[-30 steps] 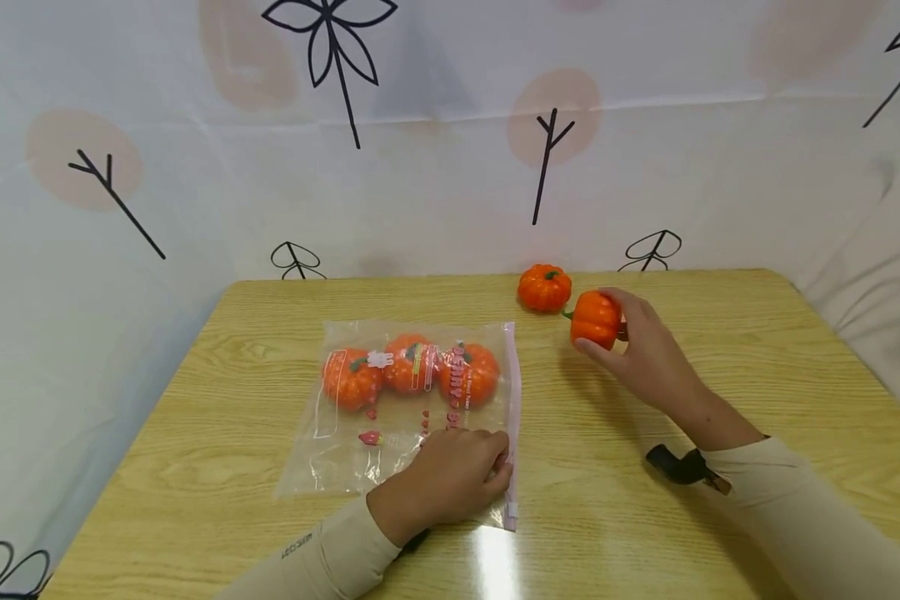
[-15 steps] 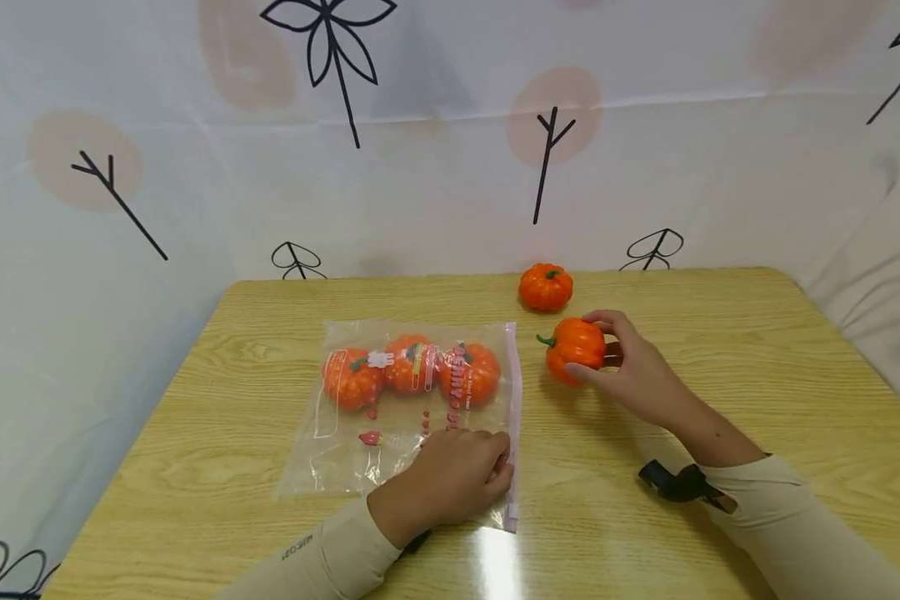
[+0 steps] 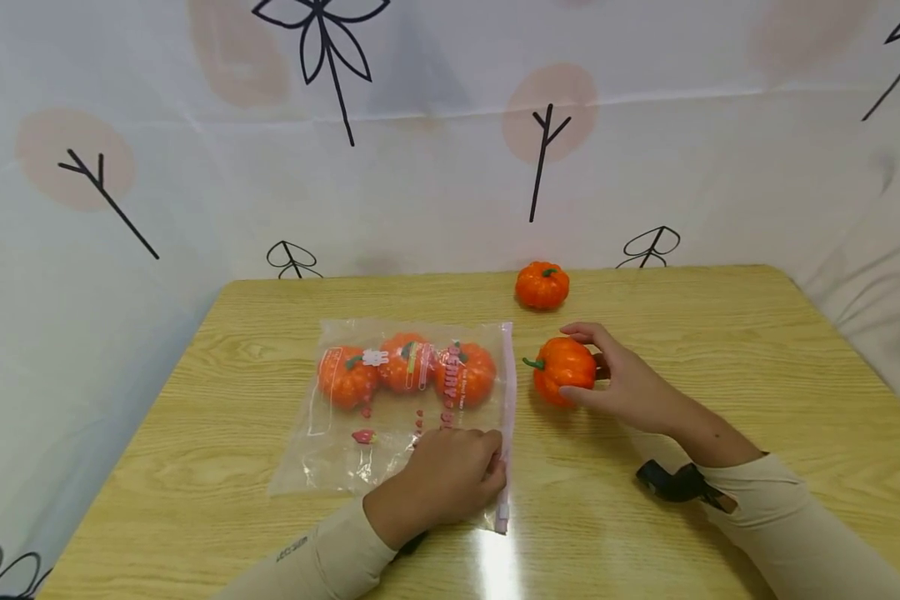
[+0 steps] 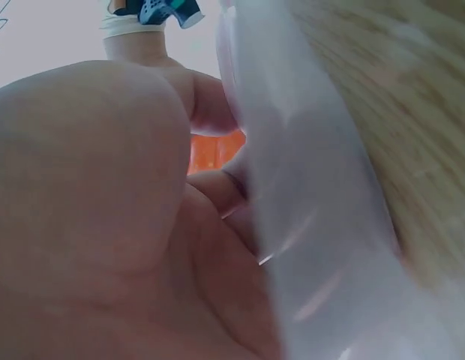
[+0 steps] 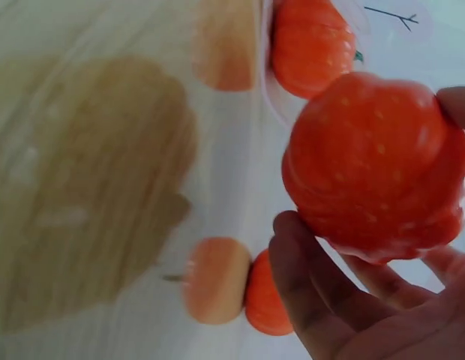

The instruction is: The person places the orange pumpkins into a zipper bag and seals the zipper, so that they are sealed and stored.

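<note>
My right hand (image 3: pixel 630 387) grips an orange toy pumpkin (image 3: pixel 565 367) with a green stem, thumb on the near side and fingers on the far side, just right of the bag. In the right wrist view the pumpkin (image 5: pixel 379 169) appears above the table between thumb and fingers. Flat on the table lies a clear zip bag (image 3: pixel 330 462) with pink print and a pink zip edge at its right; 3 similar pumpkins sit inside along its far half. Curled at the bag's near right edge, my left hand (image 3: pixel 450 471) pinches the zip side. The left wrist view shows the bag edge (image 4: pixel 315 225) close up.
One more orange pumpkin (image 3: pixel 542 285) stands at the table's back edge, beyond the right hand. The wooden table (image 3: pixel 720 333) meets a white printed cloth (image 3: pixel 435 192) behind it. Table surface reflects the light near the front.
My right hand has brought the pumpkin nearer and to the left, toward the bag's zip edge. The left hand has stayed on the bag.
</note>
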A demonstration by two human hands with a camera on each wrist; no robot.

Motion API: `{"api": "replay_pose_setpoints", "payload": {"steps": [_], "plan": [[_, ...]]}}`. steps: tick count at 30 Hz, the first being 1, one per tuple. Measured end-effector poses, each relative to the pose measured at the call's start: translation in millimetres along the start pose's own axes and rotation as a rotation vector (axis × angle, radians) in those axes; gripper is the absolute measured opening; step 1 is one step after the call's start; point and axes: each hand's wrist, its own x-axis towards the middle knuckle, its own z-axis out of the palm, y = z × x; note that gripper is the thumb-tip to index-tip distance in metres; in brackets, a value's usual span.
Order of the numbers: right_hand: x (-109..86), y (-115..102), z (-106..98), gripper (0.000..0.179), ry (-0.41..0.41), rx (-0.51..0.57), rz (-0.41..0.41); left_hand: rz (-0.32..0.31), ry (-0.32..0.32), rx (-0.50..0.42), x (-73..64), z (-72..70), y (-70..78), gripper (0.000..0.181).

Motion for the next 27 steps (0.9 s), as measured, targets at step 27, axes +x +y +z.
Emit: {"api": "replay_pose_setpoints", "payload": {"steps": [27], "plan": [[-9.1, -7, 10, 0.063, -0.252, 0.070, -0.023, -0.022, 0.195, -0.089, 1.9, -6.3, 4.9, 0.022]]}}
